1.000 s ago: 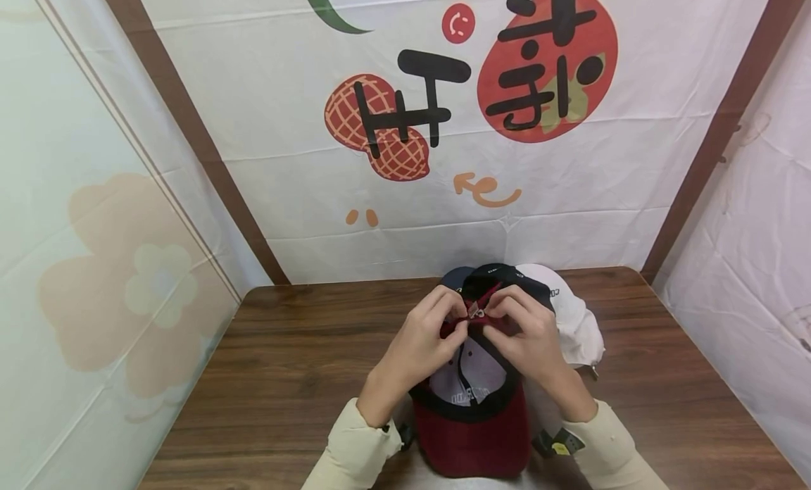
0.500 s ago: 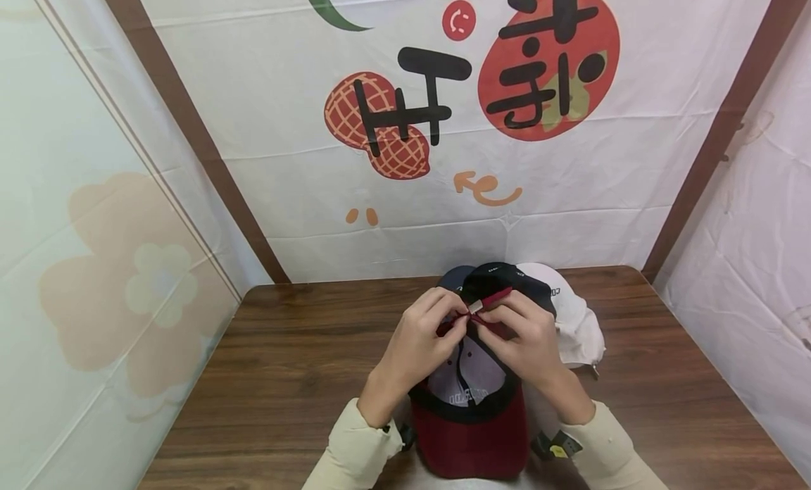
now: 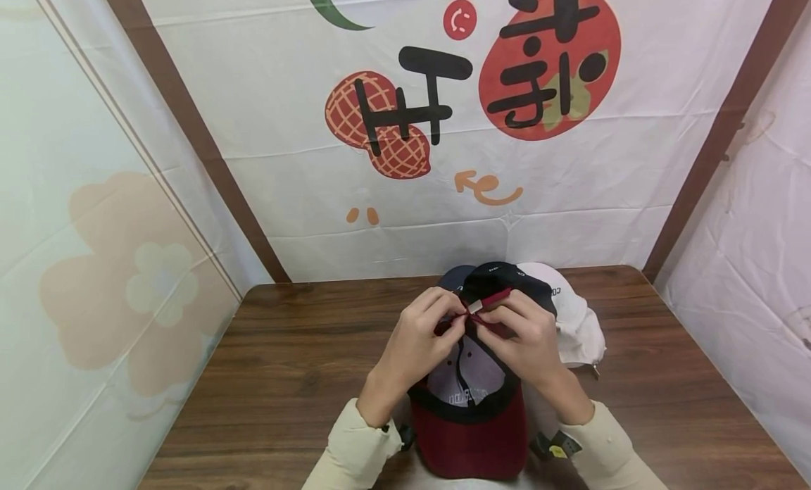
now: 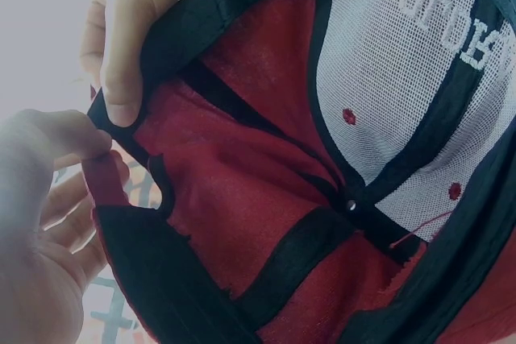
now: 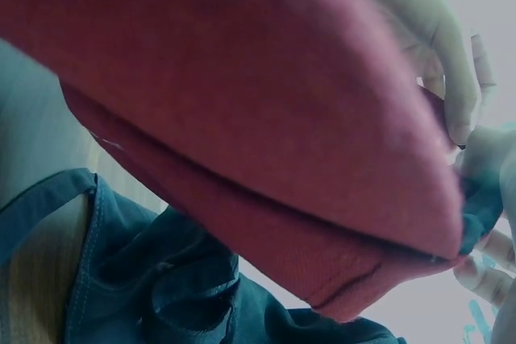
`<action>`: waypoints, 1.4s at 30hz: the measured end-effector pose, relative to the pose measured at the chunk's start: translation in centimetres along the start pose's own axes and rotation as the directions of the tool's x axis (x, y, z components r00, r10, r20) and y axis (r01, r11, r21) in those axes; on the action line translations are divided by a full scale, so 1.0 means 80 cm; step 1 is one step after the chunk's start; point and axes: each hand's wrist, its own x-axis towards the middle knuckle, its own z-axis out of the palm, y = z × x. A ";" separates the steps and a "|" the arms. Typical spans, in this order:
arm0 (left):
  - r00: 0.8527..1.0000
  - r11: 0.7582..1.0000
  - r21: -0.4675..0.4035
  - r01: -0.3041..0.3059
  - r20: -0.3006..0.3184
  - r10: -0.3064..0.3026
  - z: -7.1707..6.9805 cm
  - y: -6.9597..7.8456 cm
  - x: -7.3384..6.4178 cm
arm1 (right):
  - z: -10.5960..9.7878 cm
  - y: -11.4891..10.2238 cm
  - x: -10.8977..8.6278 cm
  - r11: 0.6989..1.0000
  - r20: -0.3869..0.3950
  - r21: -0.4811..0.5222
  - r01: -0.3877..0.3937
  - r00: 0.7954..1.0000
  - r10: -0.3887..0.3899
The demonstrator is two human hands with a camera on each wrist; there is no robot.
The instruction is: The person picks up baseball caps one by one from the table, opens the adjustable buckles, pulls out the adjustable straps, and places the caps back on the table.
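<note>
A dark red baseball cap (image 3: 469, 444) has its brim toward the person and its hollow side up, showing black trim and a pale mesh panel (image 4: 387, 46). At its far edge, my left hand (image 3: 415, 342) and right hand (image 3: 529, 338) almost meet, pinching the cap's back strap (image 3: 497, 298). A small light-coloured buckle or tag (image 3: 475, 307) shows between the fingertips. The strap's end sticks up to the right, past my right fingers. In the right wrist view, the red outer fabric (image 5: 242, 102) covers most of the work.
Behind the hands, a navy cap (image 3: 455, 279), a black cap (image 3: 507, 279) and a white cap (image 3: 579, 324) overlap near the back edge of the brown wooden table (image 3: 304, 377). A printed white curtain (image 3: 285, 194) hangs directly behind the table.
The red strap's end has swung up to the right and the light piece now shows at the fingertips. Over the last half second the hands have hardly moved.
</note>
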 end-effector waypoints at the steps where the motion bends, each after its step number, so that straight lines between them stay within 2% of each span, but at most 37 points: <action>1: 1.000 1.000 -0.003 0.000 -0.001 0.000 0.000 0.000 0.000 | 0.000 0.000 0.000 1.000 0.000 0.001 0.000 1.000 0.000; 42: 0.999 1.000 -0.006 0.015 -0.041 -0.015 -0.008 -0.006 -0.002 | -0.002 0.006 -0.001 0.998 -0.002 0.047 -0.034 0.999 0.034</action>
